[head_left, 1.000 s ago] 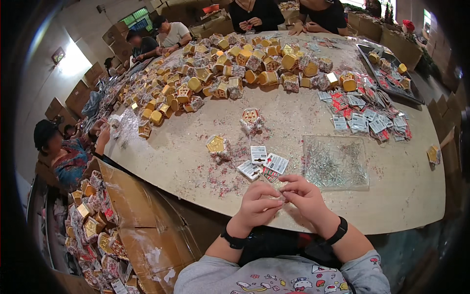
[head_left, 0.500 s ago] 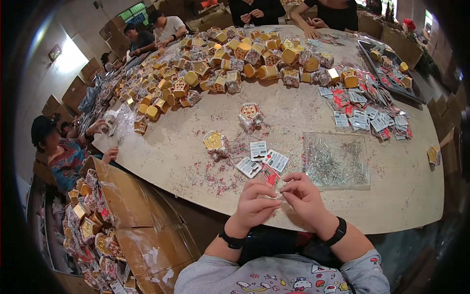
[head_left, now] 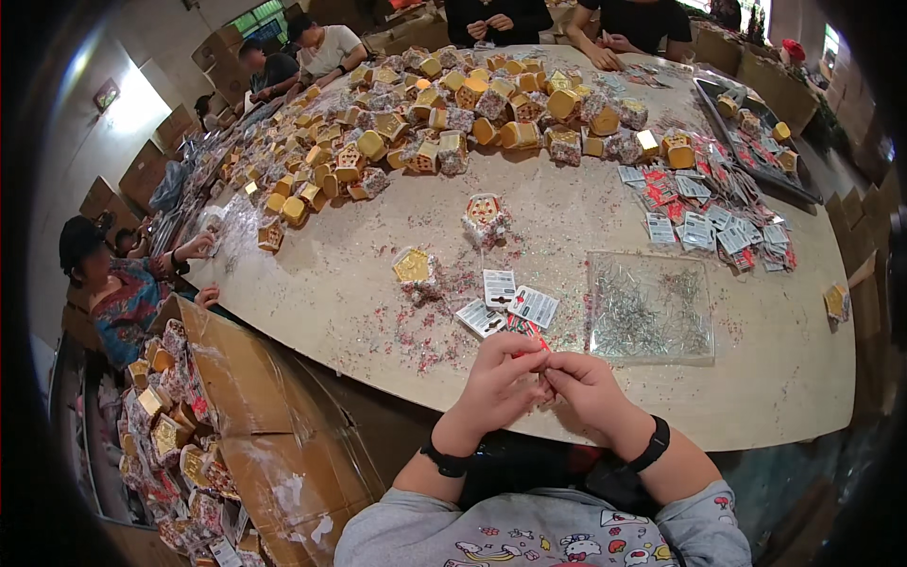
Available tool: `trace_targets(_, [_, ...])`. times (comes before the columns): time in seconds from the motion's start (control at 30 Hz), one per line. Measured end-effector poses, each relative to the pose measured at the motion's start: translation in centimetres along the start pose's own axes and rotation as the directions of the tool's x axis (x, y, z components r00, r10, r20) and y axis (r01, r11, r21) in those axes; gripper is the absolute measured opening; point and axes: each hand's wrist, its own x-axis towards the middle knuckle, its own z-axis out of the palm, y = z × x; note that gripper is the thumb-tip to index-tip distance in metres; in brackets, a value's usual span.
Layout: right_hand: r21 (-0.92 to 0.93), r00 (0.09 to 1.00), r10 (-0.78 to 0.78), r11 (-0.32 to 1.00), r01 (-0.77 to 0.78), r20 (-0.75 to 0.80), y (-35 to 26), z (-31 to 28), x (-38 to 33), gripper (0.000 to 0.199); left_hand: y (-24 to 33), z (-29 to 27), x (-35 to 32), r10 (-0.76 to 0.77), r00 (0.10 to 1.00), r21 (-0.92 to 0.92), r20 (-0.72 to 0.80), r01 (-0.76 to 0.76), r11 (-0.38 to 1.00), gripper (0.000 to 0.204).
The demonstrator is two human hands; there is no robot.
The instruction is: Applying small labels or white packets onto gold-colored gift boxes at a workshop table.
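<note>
My left hand [head_left: 496, 383] and my right hand [head_left: 586, 389] meet at the near edge of the big pale table [head_left: 359, 302], fingertips pinched together on a small red and white card [head_left: 522, 331] that pokes up between them. Just beyond my hands lie a few white tag cards [head_left: 510, 302]. To the right of them sits a clear shallow tray of thin metal pins [head_left: 650, 307]. Two small gold and glitter gift boxes [head_left: 414, 267] stand a little farther out, with glitter bits scattered around them.
A long heap of gold and glittery boxes [head_left: 425, 123] curves across the far side. Red and white cards [head_left: 709, 217] spread at the right. An open carton of boxes [head_left: 179, 425] stands at my left. Other people sit around the table's left and far edges.
My hands have stayed together at the table edge, shifting only slightly as the fingers work the small card. The view has tipped a little.
</note>
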Motion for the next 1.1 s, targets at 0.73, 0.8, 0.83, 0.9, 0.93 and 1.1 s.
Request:
trace_targets(0.73, [-0.066, 0.995, 0.096, 0.993, -0.095, 0.007, -0.8, 0.3, -0.3, 0.017, -0.8, -0.1, -0.7, 0.017, 0.999, -0.041, -0.047, -0.019, 0.999, 0.011])
trace_targets(0.8, [-0.08, 0.997, 0.075, 0.994, -0.073, 0.023, -0.4, -0.1, 0.0, 0.017, -0.9, 0.0, -0.5, 0.016, 0.999, -0.036, -0.048, -0.017, 0.999, 0.011])
trace_targets(0.83, [-0.067, 0.997, 0.081, 0.994, -0.08, 0.011, -0.3, -0.2, 0.0, 0.017, -0.8, 0.0, -0.6, 0.02, 0.999, -0.031, -0.04, -0.021, 0.999, 0.01])
trace_targets(0.9, [-0.05, 0.996, 0.088, 0.995, -0.088, -0.007, -0.2, -0.3, 0.1, 0.017, -0.7, 0.0, -0.3, 0.036, 0.999, -0.016, -0.033, -0.037, 0.999, 0.01])
trace_targets(0.93, [-0.047, 0.996, 0.094, 0.994, -0.094, -0.01, -0.3, -0.3, 0.1, 0.016, -0.8, 0.0, -0.3, 0.028, 0.999, -0.016, -0.033, -0.029, 0.999, 0.01])
trace_targets(1.1, [-0.181, 0.996, 0.091, 0.979, -0.093, -0.022, -0.4, -0.1, 0.3, 0.017, -1.0, -0.4, -0.3, 0.042, 0.998, 0.037, -0.046, -0.041, 0.998, 0.009])
